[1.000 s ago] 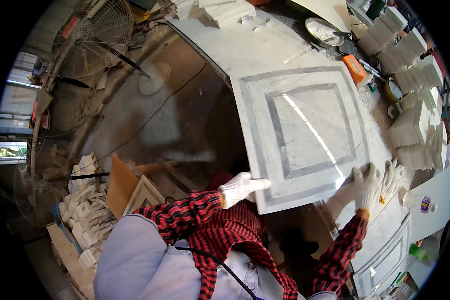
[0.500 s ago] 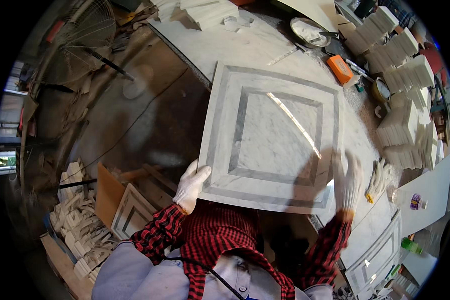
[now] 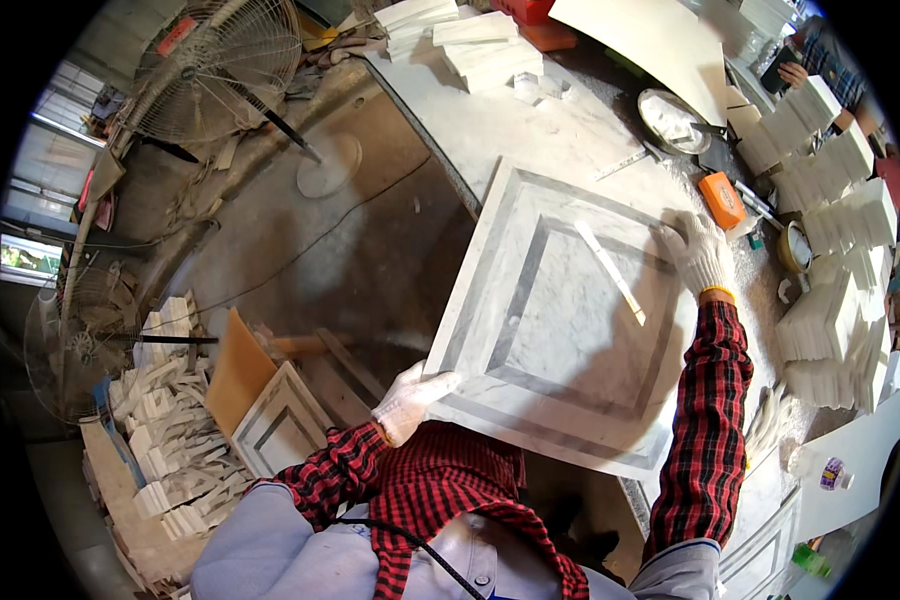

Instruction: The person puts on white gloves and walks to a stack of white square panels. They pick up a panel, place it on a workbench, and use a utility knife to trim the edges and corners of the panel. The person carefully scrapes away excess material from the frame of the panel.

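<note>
A square marble panel (image 3: 553, 330) with grey inlaid bands lies aslant before me, overhanging the near-left edge of the worktable. A bright strip of light crosses its polished face. My left hand (image 3: 410, 402), in a white knit glove, grips the near-left corner with the thumb on top; its other fingers are mostly hidden beneath. Across the panel, my gloved right hand (image 3: 700, 255) closes over the far-right corner, fingers bent on the surface. That forearm passes above the right side and casts a shadow on it.
Beside my right forearm lies a spare glove (image 3: 767, 425). An orange box (image 3: 722, 200) and a bowl of white material (image 3: 670, 122) stand farther back. Stacked white tiles (image 3: 820, 320) line the right. A floor fan (image 3: 215, 70) stands far left, above a bin of stone offcuts (image 3: 175, 440). Another person's hand (image 3: 793, 74) shows far right.
My right hand has moved from the panel's near-right side up to its far-right corner. The panel has turned clockwise, my left hand still holding its near-left corner. The view has shifted too.
</note>
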`<move>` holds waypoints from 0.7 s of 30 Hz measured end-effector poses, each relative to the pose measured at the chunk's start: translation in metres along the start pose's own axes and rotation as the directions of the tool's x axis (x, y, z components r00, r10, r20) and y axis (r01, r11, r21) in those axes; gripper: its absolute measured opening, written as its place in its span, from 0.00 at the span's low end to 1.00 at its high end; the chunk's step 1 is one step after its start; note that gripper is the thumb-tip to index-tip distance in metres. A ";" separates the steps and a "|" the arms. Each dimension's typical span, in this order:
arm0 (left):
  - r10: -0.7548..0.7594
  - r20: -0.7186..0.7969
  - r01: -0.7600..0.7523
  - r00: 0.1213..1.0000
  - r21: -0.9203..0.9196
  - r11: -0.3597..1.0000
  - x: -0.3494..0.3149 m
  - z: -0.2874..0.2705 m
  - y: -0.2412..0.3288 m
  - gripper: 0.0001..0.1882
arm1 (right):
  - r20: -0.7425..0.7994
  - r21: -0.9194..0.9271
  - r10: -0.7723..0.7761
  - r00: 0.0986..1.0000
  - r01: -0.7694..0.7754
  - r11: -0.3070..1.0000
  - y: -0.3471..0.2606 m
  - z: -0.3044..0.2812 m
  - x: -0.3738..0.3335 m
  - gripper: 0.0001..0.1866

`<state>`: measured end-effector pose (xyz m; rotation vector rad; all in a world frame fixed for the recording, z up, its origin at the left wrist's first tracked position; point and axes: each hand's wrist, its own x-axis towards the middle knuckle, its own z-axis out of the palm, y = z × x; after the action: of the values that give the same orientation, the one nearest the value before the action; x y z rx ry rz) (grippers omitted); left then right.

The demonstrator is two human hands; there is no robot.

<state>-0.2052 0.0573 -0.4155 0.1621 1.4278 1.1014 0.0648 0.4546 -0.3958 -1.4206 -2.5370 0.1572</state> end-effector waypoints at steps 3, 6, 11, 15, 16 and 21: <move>-0.016 0.012 0.016 1.000 0.043 0.999 0.012 -0.001 0.022 0.22 | 0.097 -0.103 0.128 0.987 -0.118 0.988 0.010 -0.009 -0.001 0.23; -0.035 0.062 0.029 0.997 0.093 0.995 0.028 -0.006 0.039 0.22 | 0.031 -0.106 0.149 0.988 -0.145 0.984 0.017 -0.016 -0.023 0.21; -0.075 0.147 0.049 0.986 0.176 0.983 0.050 -0.012 0.059 0.21 | 0.014 -0.158 0.322 0.947 -0.316 0.936 0.015 -0.025 -0.062 0.20; -0.153 0.230 0.095 0.961 0.246 0.965 0.071 -0.005 0.078 0.21 | -0.077 -0.173 0.419 0.905 -0.426 0.888 0.022 -0.031 -0.092 0.19; -0.157 0.244 0.087 0.957 0.273 0.958 0.075 -0.001 0.086 0.21 | -0.070 -0.184 0.451 0.890 -0.456 0.871 0.024 -0.035 -0.098 0.19; -0.106 0.188 0.042 0.976 0.314 0.949 0.115 0.019 0.099 0.22 | -0.102 -0.176 0.569 0.816 -0.578 0.797 0.034 -0.041 -0.128 0.19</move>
<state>-0.2654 0.1976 -0.4246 0.4287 1.4012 0.7700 0.1675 0.3629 -0.3816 -2.2171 -2.0434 -0.0354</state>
